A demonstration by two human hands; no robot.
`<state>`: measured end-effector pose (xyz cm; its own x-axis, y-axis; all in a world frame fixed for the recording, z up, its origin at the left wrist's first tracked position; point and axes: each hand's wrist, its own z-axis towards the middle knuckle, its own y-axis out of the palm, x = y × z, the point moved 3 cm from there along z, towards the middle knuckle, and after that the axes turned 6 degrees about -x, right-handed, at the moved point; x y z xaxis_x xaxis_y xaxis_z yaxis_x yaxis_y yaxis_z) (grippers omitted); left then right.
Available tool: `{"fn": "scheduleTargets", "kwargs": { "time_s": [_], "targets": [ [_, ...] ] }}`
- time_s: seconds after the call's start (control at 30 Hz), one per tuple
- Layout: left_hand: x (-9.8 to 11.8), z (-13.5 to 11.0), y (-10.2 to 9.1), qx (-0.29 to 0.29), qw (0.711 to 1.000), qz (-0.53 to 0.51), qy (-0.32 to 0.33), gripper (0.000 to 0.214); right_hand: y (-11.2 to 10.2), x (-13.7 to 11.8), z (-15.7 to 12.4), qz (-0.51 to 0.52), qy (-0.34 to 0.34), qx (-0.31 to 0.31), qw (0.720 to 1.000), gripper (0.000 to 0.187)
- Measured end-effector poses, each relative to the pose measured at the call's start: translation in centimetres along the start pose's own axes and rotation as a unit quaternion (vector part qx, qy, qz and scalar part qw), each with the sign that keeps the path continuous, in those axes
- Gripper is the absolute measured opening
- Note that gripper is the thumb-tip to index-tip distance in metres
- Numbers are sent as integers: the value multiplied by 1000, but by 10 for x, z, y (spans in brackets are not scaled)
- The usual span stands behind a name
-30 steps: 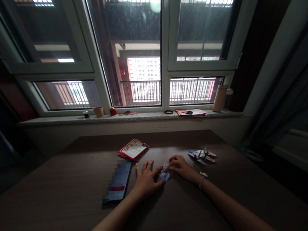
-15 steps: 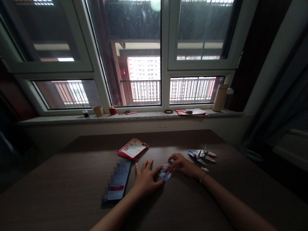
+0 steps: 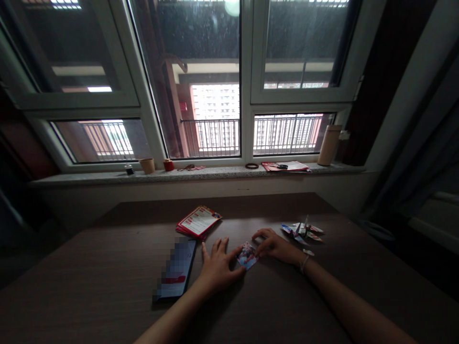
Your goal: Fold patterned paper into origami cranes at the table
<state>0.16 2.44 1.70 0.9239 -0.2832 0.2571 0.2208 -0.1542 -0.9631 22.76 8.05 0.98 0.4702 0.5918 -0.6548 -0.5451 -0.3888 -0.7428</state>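
Firstly: paper piece [image 3: 247, 255], qty. 1, small, printed (pink, blue, white), on desk [image 3: 107, 267] btwn the two hands; no. of layers too small to tell. L hand [image 3: 219, 266]: palm down, fingers spread apart, forefinger & thumb touching paper's L edge. R hand [image 3: 269, 245]: fingers bent, tips at paper's R edge; can't tell if pinched on it or merely resting. Bracelet [image 3: 304, 262], pale, on R wrist.

Phone [image 3: 177, 272], qty. 1, just L of L hand, screen partly pixelated. Card stack [image 3: 199, 223], red-edged, beyond L hand's fingertips. Folded paper figs. [image 3: 303, 232], beyond & R of R hand; count unclear. Sill [image 3: 215, 173], well beyond both hands, incl. scissors [image 3: 282, 166] & tall bottle [image 3: 329, 145].

Risks (est.): paper could skid or twist if L forefinger & thumb lift while R fingers tug, pc. being light. Edge could crumple or tear if R tips pull unevenly vs. L hold. Slip poss. unnoticed, as R fingers cover that side. L forearm, moving outward, could nudge phone; R hand could knock figs.
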Motion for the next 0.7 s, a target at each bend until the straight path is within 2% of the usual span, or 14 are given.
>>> {"fn": "scheduleTargets", "kwargs": {
  "time_s": [0.13, 0.33, 0.7],
  "targets": [
    [0, 0, 0, 6, 1000, -1, 3, 59, 4, 2, 2, 17, 7, 14, 1000, 18],
    [2, 0, -1, 2, 1000, 7, -4, 59, 12, 0, 5, 16, 24, 70, 997, 22],
    [6, -1, 1, 13, 999, 18, -23, 61, 31, -11, 15, -44, 114, 145, 982, 20]
  ]
}}
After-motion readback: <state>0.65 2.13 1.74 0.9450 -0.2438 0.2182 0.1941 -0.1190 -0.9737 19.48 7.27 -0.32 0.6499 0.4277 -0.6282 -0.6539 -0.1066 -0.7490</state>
